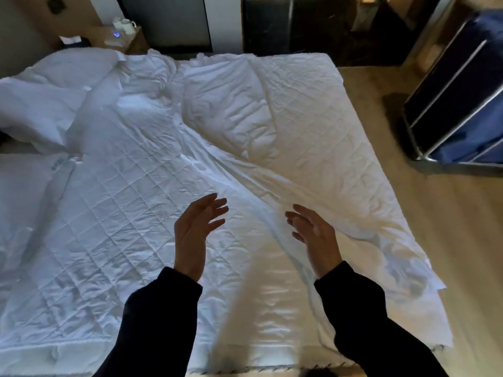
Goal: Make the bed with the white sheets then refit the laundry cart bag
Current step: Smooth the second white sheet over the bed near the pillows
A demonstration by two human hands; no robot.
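Head view: left hand [196, 232] and right hand [313, 233] are held above the bed [109, 200], fingers spread, nothing gripped. White sheet [231, 118] is seen rumpled across the bed's right side; laundry cart [447, 84] with blue bag [462, 149] is parked at right

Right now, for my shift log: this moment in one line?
left hand: open | right hand: open | white sheet: rumpled, partly over bed | laundry cart: on floor, untouched

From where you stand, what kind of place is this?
Probably a hotel room being cleaned: a bed with loose white sheets, a laundry cart with a blue bag, and tea things on a bedside table.
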